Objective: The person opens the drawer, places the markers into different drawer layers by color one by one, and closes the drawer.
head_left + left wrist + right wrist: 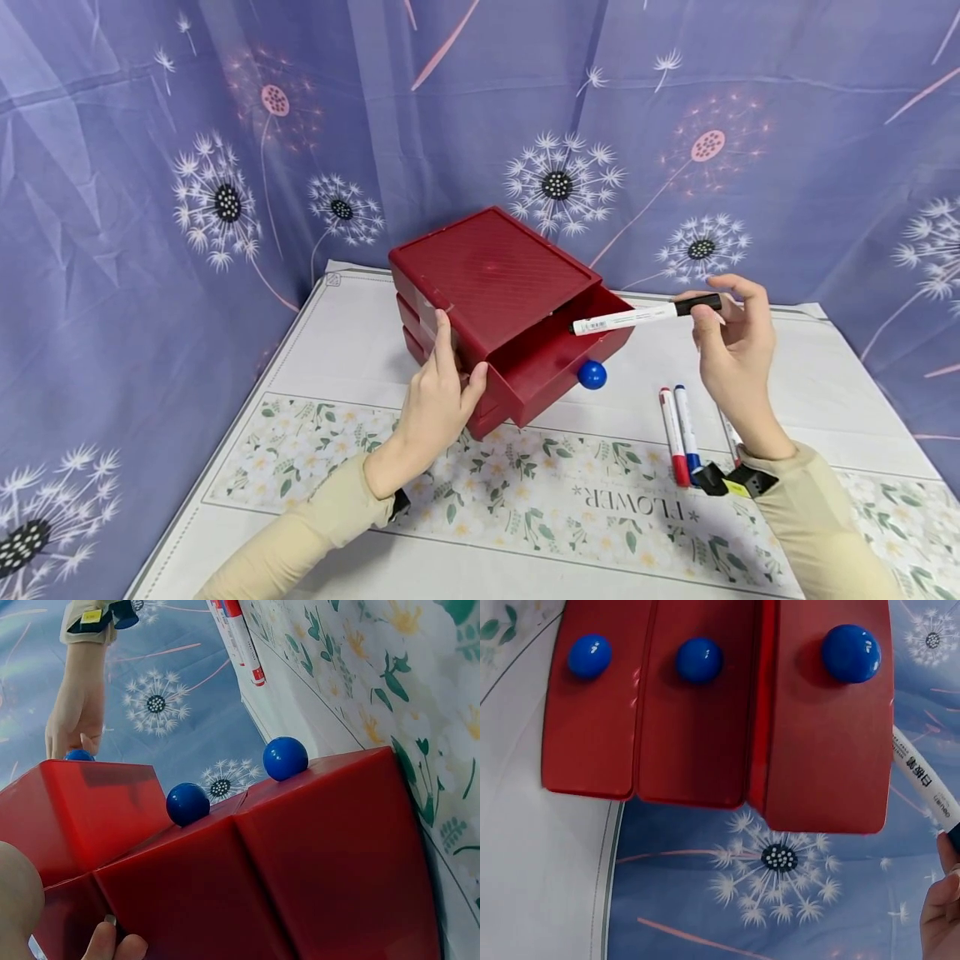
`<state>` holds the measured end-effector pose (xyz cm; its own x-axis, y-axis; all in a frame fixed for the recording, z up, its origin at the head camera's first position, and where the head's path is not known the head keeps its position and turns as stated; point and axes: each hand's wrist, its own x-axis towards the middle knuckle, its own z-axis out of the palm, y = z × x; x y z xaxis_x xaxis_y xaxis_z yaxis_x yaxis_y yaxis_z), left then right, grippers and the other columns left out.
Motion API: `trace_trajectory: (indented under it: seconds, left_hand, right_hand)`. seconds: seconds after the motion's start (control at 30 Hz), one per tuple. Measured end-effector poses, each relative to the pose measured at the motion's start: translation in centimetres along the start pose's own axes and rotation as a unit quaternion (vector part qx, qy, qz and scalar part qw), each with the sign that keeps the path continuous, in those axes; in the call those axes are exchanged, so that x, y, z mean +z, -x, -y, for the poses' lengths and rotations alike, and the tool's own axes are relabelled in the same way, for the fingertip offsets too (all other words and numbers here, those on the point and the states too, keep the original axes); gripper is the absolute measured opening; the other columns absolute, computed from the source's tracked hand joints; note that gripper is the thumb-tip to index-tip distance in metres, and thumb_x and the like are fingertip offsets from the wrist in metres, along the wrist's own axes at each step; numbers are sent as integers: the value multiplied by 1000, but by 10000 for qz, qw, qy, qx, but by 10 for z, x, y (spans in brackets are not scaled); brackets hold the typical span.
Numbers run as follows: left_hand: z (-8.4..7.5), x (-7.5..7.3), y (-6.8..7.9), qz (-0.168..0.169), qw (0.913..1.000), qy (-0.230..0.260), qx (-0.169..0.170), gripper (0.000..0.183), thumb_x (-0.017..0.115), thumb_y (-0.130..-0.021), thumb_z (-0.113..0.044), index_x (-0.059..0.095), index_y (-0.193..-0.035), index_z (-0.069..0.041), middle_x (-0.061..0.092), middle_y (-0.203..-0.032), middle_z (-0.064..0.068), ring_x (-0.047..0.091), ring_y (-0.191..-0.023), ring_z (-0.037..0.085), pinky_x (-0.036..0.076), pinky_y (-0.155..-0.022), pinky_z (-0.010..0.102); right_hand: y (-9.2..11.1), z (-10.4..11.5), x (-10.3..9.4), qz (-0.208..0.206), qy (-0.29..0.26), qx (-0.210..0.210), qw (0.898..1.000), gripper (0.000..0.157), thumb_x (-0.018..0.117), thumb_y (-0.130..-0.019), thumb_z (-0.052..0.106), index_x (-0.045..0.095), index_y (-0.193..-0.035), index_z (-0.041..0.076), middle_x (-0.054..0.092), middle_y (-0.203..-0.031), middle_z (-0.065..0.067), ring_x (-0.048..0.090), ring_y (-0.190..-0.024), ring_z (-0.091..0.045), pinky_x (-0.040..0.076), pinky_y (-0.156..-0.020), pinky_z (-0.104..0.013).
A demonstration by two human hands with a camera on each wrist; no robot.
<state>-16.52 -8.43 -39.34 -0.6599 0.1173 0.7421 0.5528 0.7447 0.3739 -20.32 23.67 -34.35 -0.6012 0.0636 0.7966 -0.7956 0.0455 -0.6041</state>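
A red drawer cabinet point(495, 267) stands on the table, its top drawer point(558, 379) pulled out by a blue round knob point(592, 375). Against the cabinet's near left side and front corner rests my left hand point(435, 400), its index finger extended and thumb at the edge. To the right, my right hand point(738, 358) pinches a white whiteboard marker point(626, 319) by its black cap end. The marker's other end hangs over the opened drawer. In the right wrist view the whiteboard marker point(922, 776) shows beside the top drawer front, partly hidden by it.
A red-capped marker point(673, 433) and a blue-capped marker point(686, 429) lie on the table below my right hand. Another marker point(729, 433) is partly hidden by the right wrist. A purple dandelion-print curtain point(450, 108) hangs behind. The two lower drawers are closed.
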Motion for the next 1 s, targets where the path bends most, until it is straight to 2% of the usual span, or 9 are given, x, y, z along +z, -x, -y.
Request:
trace_trajectory:
  seconds: [0.03,0.13,0.3,0.47,0.57,0.67,0.8,0.87,1.0]
  left_hand:
    - [0,0,0,-6,10000,-6,3,77,33,-101,-48,21,-147,13,57,-127,31,71,-85,37,60,-68,39]
    - [1,0,0,-1,10000,-27,22,78,32,-101,-49,21,-147,13,58,-126,31,71,-85,36,60,-68,38]
    - [1,-1,0,50,10000,7,-2,79,32,-101,-49,20,-148,13,60,-123,30,71,-83,35,60,-68,37]
    - [1,-1,1,85,10000,9,-23,79,32,-101,-50,19,-148,12,62,-115,29,71,-81,34,60,-67,37]
    - [1,0,1,70,10000,-3,3,79,31,-101,-50,19,-148,12,62,-116,29,71,-82,35,60,-68,38]
    - [2,0,0,74,10000,-4,3,79,31,-101,-50,19,-148,12,60,-121,29,71,-84,35,60,-69,38]
    - [1,0,0,98,9999,-11,-32,80,31,-101,-51,19,-148,12,58,-125,30,71,-85,36,60,-68,38]
    - [2,0,1,93,9999,-8,-36,80,31,-101,-51,19,-148,12,58,-124,30,71,-84,36,60,-67,38]
    - [2,0,1,65,10000,23,-33,79,31,-101,-51,19,-148,12,60,-120,30,71,-80,35,60,-65,37]
  right_hand:
    - [-1,0,2,19,-58,30,10000,31,52,-95,-3,45,-123,-14,72,-97,-6,39,-54,-7,30,-50,-16]
    - [-3,1,8,111,-203,173,9996,26,48,-96,-5,45,-121,-12,73,-97,-6,39,-55,-10,30,-51,-18]
    - [-3,0,18,372,-389,379,9978,18,49,-96,-5,48,-114,-6,73,-96,-4,37,-54,-9,26,-46,-19]
    - [-2,-1,25,570,-155,436,9973,17,54,-93,-8,53,-109,-12,74,-98,-1,63,-73,-5,21,-43,-21]
    - [-3,-2,26,515,26,561,9971,18,56,-90,-11,56,-107,-18,74,-99,0,68,-90,-5,21,-43,-21]
    - [-2,-2,26,486,473,756,9948,19,58,-90,-9,61,-107,-17,73,-101,6,63,-78,0,24,-43,-17]
    - [0,-1,26,671,1395,858,9842,19,60,-91,-4,67,-107,-12,69,-100,17,39,-48,3,24,-39,-19]
    - [1,0,27,809,1698,865,9783,19,59,-92,-4,68,-107,-10,66,-100,21,30,-46,-2,21,-37,-23]
    - [0,8,31,1002,1691,899,9764,20,56,-93,-5,67,-109,-10,65,-103,20,33,-52,-7,20,-36,-26]
